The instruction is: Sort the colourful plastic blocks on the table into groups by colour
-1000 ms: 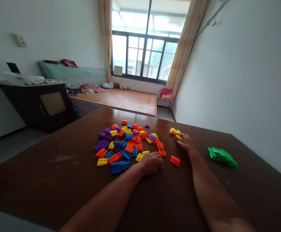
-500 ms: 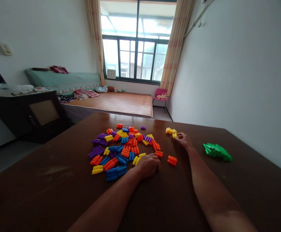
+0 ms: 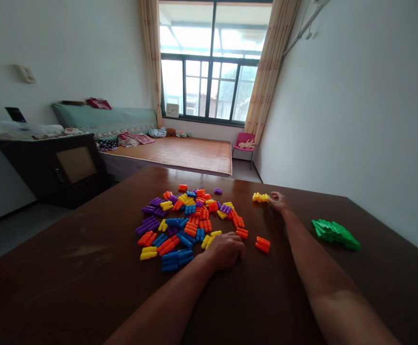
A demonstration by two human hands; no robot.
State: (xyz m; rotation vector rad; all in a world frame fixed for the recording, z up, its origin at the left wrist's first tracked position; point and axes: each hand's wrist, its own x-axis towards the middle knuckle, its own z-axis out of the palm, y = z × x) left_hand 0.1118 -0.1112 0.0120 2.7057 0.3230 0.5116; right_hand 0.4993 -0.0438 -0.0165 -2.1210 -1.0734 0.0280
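My left hand (image 3: 226,250) rests on the table with its fingers curled under; whatever they may hold is hidden. Close by it lie yellow plastic building blocks (image 3: 210,238) made of joined tubes, at the edge of a mixed pile. Farther off, my right hand (image 3: 279,201) has its fingertips closed at the right end of a short row of yellow building blocks (image 3: 261,197). Two orange blocks (image 3: 242,233) (image 3: 262,244) lie just right of my left hand.
A loose pile of orange, blue, purple and yellow blocks (image 3: 190,223) spreads over the brown table (image 3: 86,268). Green blocks (image 3: 335,234) are grouped at the right. Beyond the table stand a bed (image 3: 180,153), a pink chair (image 3: 243,142) and a dark cabinet (image 3: 47,167).
The yellow block at my right fingers has moved up into line with the other yellow ones. My left hand stays beside the pile. The whole view has shifted slightly.
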